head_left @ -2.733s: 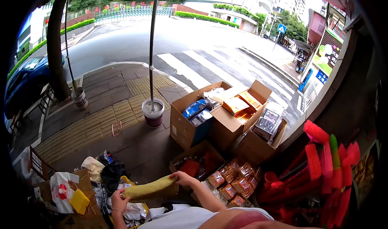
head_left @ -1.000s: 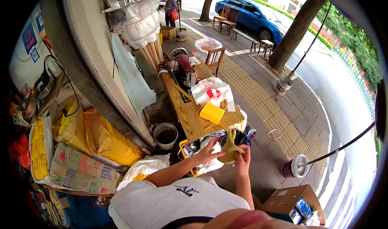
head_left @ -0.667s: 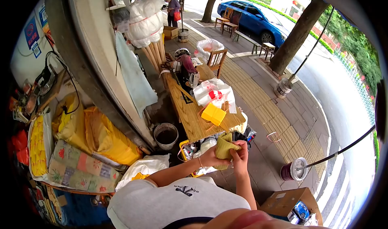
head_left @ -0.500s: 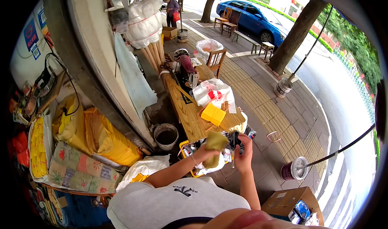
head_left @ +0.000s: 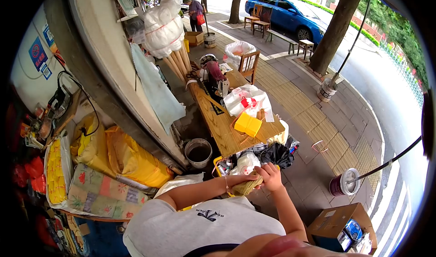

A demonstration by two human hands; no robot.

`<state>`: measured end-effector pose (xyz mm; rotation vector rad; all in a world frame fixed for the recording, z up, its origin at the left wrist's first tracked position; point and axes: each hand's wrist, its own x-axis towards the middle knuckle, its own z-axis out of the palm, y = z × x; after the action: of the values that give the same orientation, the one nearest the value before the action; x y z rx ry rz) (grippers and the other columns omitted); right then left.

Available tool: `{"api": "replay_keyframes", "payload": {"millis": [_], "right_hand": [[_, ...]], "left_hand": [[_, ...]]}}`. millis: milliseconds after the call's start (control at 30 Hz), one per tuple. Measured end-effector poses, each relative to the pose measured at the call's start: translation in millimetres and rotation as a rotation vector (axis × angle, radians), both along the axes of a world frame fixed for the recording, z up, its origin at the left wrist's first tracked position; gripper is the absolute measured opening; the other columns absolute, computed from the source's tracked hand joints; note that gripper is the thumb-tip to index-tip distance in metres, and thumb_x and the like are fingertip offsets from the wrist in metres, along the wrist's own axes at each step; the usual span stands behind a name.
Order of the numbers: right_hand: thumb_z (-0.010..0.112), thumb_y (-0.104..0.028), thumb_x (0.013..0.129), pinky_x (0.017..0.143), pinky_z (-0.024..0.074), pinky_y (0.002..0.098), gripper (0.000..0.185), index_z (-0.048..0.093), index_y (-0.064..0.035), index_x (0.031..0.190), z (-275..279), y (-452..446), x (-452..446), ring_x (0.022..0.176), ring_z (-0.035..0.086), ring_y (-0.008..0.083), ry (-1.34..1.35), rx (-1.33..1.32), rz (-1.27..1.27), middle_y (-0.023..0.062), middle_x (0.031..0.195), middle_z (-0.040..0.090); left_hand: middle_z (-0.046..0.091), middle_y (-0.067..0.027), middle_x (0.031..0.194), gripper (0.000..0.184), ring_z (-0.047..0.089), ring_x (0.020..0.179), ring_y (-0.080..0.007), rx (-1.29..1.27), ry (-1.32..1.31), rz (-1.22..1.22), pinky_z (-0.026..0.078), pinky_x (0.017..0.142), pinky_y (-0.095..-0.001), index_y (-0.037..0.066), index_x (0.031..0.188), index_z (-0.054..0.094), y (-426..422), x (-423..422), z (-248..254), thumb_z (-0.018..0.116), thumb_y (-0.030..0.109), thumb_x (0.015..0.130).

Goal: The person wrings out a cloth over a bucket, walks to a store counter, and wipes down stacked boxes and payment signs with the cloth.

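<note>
In front of my chest, my left hand (head_left: 239,181) is closed around an olive-yellow bundle (head_left: 246,187) that looks like folded paper or cloth; its exact kind I cannot make out. The fingers of my right hand (head_left: 270,177) are bent and closed on its upper right end. Just beyond my hands lies a clear-white plastic bag (head_left: 246,162), beside a black plastic bag (head_left: 278,154). Both rest over a yellow crate (head_left: 218,161) by the table end, partly hidden by my hands.
A wooden table (head_left: 227,137) holds a yellow block-shaped packet (head_left: 248,124), a white plastic bag (head_left: 248,101) and a sewing machine (head_left: 215,78). A bucket (head_left: 198,153) stands left of it. A cardboard box (head_left: 334,220) sits at lower right. A person (head_left: 195,14) stands farther off.
My left hand has lowered the bundle towards my body. My right hand has come away from the black bag and moved down onto the bundle. The view has shifted slightly.
</note>
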<state>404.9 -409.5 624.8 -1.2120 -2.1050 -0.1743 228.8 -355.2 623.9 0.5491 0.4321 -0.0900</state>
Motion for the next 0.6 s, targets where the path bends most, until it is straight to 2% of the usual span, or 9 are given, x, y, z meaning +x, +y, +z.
{"api": "replay_keyframes", "payload": {"millis": [33, 100, 133, 200, 233, 433, 467, 567, 600], "right_hand": [[0.065, -0.020, 0.063, 0.058, 0.0452, 0.0320, 0.033, 0.057, -0.0104, 0.094, -4, -7, 1, 0.072, 0.055, 0.0226, -0.091, -0.110, -0.069, 0.0047, 0.073, 0.050], [0.065, -0.015, 0.062, 0.060, 0.0459, 0.0327, 0.033, 0.057, -0.0109, 0.094, -8, -20, -5, 0.074, 0.055, 0.0232, -0.059, -0.222, -0.071, 0.0051, 0.076, 0.051], [0.065, -0.010, 0.060, 0.062, 0.0466, 0.0335, 0.034, 0.057, -0.0114, 0.093, -10, -25, -10, 0.076, 0.056, 0.0238, -0.030, -0.330, -0.074, 0.0055, 0.079, 0.052], [0.065, -0.008, 0.062, 0.065, 0.0477, 0.0356, 0.036, 0.055, -0.0116, 0.096, -19, -28, -17, 0.080, 0.057, 0.0272, 0.028, -0.432, -0.060, 0.0065, 0.083, 0.053], [0.066, -0.010, 0.063, 0.066, 0.0477, 0.0365, 0.038, 0.053, -0.0111, 0.099, -21, -27, -19, 0.081, 0.057, 0.0280, 0.029, -0.545, -0.094, 0.0069, 0.084, 0.053], [0.068, -0.005, 0.062, 0.073, 0.0483, 0.0378, 0.064, 0.040, -0.0071, 0.119, 15, -34, -20, 0.090, 0.054, 0.0351, 0.212, -0.768, -0.187, 0.0175, 0.111, 0.041], [0.069, -0.003, 0.061, 0.076, 0.0481, 0.0381, 0.068, 0.038, -0.0068, 0.121, 20, -35, -19, 0.094, 0.052, 0.0360, 0.316, -0.568, -0.192, 0.0185, 0.115, 0.038], [0.070, -0.001, 0.060, 0.077, 0.0486, 0.0388, 0.069, 0.040, -0.0073, 0.122, 13, -35, -19, 0.099, 0.051, 0.0356, 0.434, -0.156, -0.098, 0.0205, 0.119, 0.036], [0.070, -0.001, 0.059, 0.075, 0.0494, 0.0392, 0.067, 0.043, -0.0082, 0.120, 6, -33, -19, 0.098, 0.052, 0.0342, 0.443, 0.057, -0.004, 0.0215, 0.120, 0.038]], "left_hand": [[0.056, -0.0053, 0.087, 0.040, 0.055, 0.064, -0.0087, -0.003, 0.003, 0.000, 0.046, 0.055, -0.0202, 0.004, 0.097, 0.050, -3, -1, -9, 0.059, 0.039, 0.081], [0.058, -0.0110, 0.092, 0.050, 0.060, 0.075, -0.0190, 0.657, 0.098, 0.057, 0.048, 0.065, -0.0289, 0.003, 0.106, 0.043, -9, -8, -16, 0.066, 0.036, 0.075], [0.058, -0.0110, 0.092, 0.050, 0.060, 0.075, -0.0190, 0.654, 0.101, 0.056, 0.048, 0.065, -0.0289, 0.003, 0.106, 0.043, -13, -11, -19, 0.066, 0.036, 0.075], [0.058, -0.0171, 0.093, 0.067, 0.059, 0.082, -0.0296, 1.619, 0.265, 0.118, 0.046, 0.072, -0.0365, 0.002, 0.116, 0.032, -23, -15, -11, 0.071, 0.029, 0.069], [0.056, -0.0206, 0.097, 0.073, 0.058, 0.082, -0.0360, 1.630, 0.358, -0.019, 0.046, 0.072, -0.0409, 0.004, 0.120, 0.024, -24, -13, -5, 0.069, 0.027, 0.068], [0.057, -0.0139, 0.093, 0.049, 0.060, 0.072, -0.0298, 1.995, 0.487, 0.067, 0.048, 0.058, -0.0376, 0.007, 0.116, 0.038, -53, -6, 8, 0.061, 0.025, 0.077], [0.057, -0.0139, 0.093, 0.049, 0.060, 0.072, -0.0298, 1.994, 0.494, 0.061, 0.048, 0.058, -0.0376, 0.007, 0.116, 0.038, -53, -7, 9, 0.061, 0.025, 0.077], [0.055, -0.0021, 0.088, 0.032, 0.054, 0.067, -0.0116, 0.460, 0.329, 0.423, 0.045, 0.046, -0.0263, 0.006, 0.105, 0.049, -43, -18, 13, 0.059, 0.022, 0.080], [0.053, -0.0047, 0.089, 0.030, 0.051, 0.062, -0.0096, 0.059, 0.257, 0.528, 0.043, 0.044, -0.0203, 0.005, 0.105, 0.048, -42, -22, 26, 0.057, 0.021, 0.081]]}}
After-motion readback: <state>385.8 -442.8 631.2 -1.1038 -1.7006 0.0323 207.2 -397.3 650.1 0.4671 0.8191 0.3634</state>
